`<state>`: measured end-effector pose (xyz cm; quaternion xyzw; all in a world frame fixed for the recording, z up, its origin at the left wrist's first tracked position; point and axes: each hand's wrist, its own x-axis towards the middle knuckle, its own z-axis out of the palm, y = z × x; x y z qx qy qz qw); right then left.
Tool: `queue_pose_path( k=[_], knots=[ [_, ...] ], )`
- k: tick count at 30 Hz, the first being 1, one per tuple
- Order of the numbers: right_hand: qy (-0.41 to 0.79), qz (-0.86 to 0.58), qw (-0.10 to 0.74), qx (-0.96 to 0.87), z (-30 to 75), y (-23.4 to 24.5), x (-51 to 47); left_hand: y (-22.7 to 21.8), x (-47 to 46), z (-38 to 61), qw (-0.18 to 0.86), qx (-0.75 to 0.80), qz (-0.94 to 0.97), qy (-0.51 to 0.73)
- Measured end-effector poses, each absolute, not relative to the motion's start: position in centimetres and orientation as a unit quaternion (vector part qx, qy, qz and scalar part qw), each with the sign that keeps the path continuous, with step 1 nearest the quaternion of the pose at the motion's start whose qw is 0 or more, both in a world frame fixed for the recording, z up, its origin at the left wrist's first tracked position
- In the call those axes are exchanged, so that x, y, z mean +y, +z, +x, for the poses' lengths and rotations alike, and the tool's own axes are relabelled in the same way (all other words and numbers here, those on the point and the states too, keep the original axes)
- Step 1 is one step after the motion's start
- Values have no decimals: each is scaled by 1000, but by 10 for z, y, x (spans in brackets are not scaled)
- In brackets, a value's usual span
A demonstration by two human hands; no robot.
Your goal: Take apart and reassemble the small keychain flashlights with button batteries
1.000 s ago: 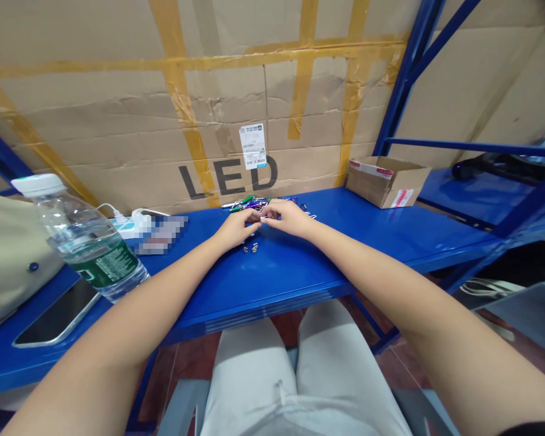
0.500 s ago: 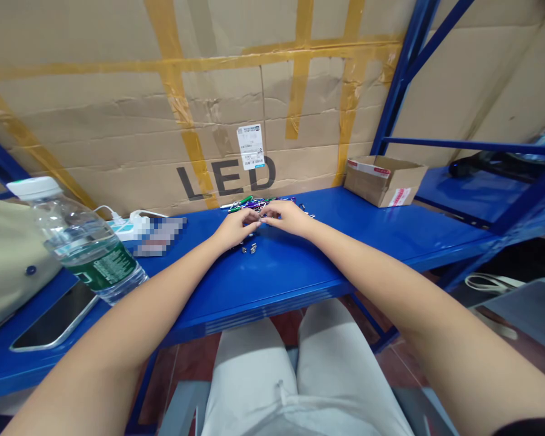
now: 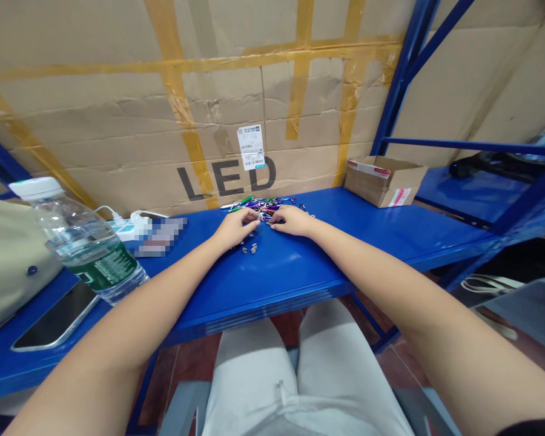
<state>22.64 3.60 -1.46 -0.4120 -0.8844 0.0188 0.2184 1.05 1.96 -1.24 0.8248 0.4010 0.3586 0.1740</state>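
My left hand (image 3: pixel 237 228) hovers over the blue shelf with thumb and fingers curled toward each other; a small shiny bit shows at its fingertips, too tiny to name. Just to its right, my right hand (image 3: pixel 295 220) has thumb and index finger brought together in a pinch, and whatever they grip is too small to make out. The hands are apart by a small gap. Behind them lies a pile of small colourful metal pieces (image 3: pixel 267 206), green, purple, red and silver, partly hidden by my fingers. A few small silver metal parts (image 3: pixel 253 248) rest below my left hand.
On the left stand a water bottle (image 3: pixel 95 254), a phone (image 3: pixel 57 315), a white power strip (image 3: pixel 129 229) and a beige bag (image 3: pixel 9 260). An open cardboard box (image 3: pixel 386 181) sits at the right. A large carton (image 3: pixel 118 121) walls off the back.
My right hand has moved slightly right, away from my left, so the fingertips that were together are now apart. More of the pile shows between them. My left hand stays nearly in place.
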Motion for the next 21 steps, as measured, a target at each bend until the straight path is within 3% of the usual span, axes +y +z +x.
queue_pose_path(
  k=[9, 16, 21],
  knots=[
    [28, -467, 227, -854, 220, -18, 36, -11, 19, 12, 166, 397, 832, 350],
    [51, -366, 429, -825, 216, -13, 32, -10, 16, 12, 187, 401, 826, 350],
    [81, -328, 441, -831, 208, -12, 27, -9, 16, 12, 176, 394, 830, 353]
  ],
)
